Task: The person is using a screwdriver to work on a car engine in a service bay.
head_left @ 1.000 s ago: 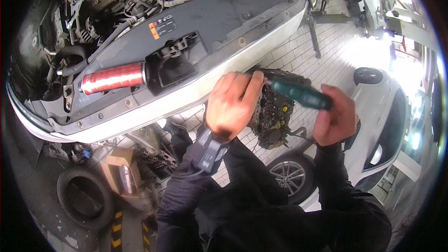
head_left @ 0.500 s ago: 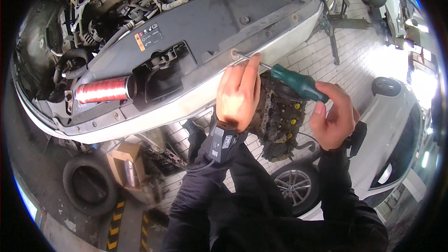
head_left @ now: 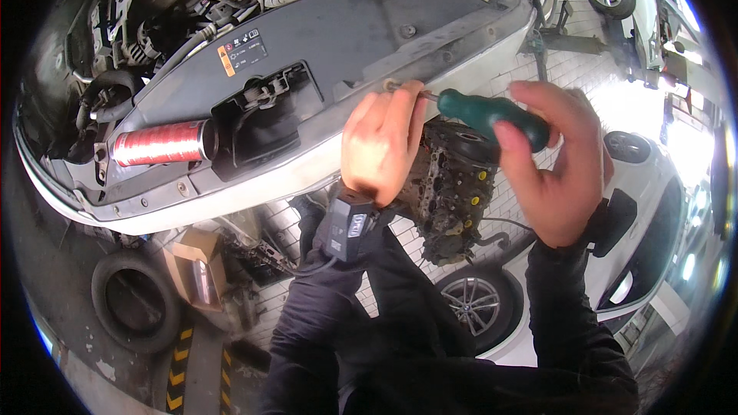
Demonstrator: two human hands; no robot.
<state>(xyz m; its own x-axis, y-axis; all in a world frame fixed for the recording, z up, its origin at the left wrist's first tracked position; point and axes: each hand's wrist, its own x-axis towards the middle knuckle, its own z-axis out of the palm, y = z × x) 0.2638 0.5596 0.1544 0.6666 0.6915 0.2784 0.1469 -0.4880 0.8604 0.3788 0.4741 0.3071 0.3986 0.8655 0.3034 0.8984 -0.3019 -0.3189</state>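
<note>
A screwdriver with a dark green handle (head_left: 486, 115) lies nearly level over the front edge of a car's front cover panel (head_left: 330, 54). My left hand (head_left: 378, 138) is closed at the panel's edge, its fingertips pinching the thin metal shaft close to the tip. What the tip meets is mostly hidden by those fingers; a small round fastener shows just beside them. My right hand (head_left: 557, 157) is curled about the butt of the handle, thumb on the near side and fingers on the far side, slightly blurred.
A red spray can (head_left: 163, 144) lies on the panel beside the latch opening (head_left: 265, 119). Engine parts fill the bay behind. Below stand a dirty engine block (head_left: 450, 192), a loose tyre (head_left: 137, 301), an open cardboard box (head_left: 196, 265) and a white car (head_left: 630, 215) at right.
My right hand has shifted up and round the handle's end, with its fingers spread wider over it. The left hand stays at the shaft. The whole view has shifted slightly.
</note>
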